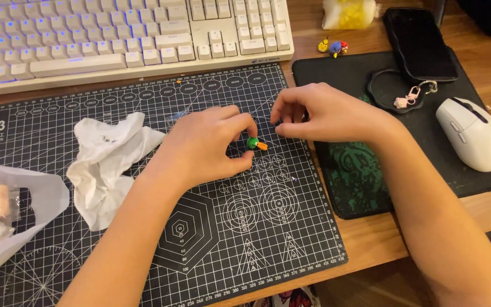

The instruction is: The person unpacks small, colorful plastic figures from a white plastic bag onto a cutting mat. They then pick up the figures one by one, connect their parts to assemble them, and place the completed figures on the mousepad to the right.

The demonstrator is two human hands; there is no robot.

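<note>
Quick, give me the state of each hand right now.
Left hand: closed in a pinch on a small green and orange piece over the cutting mat.
Right hand: fingers curled together beside the piece; whether it holds anything cannot be told.

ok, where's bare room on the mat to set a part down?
Free: cutting mat below both hands, and its strip between keyboard and crumpled paper. Crowded: centre, where left hand pinches the small green-orange piece beside right hand.

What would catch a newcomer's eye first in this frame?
Two bare hands meet mid-frame over a black gridded cutting mat: the left hand pinches a tiny green and orange piece, the right hand curled just beside it. A crumpled white tissue lies to the left.
</note>
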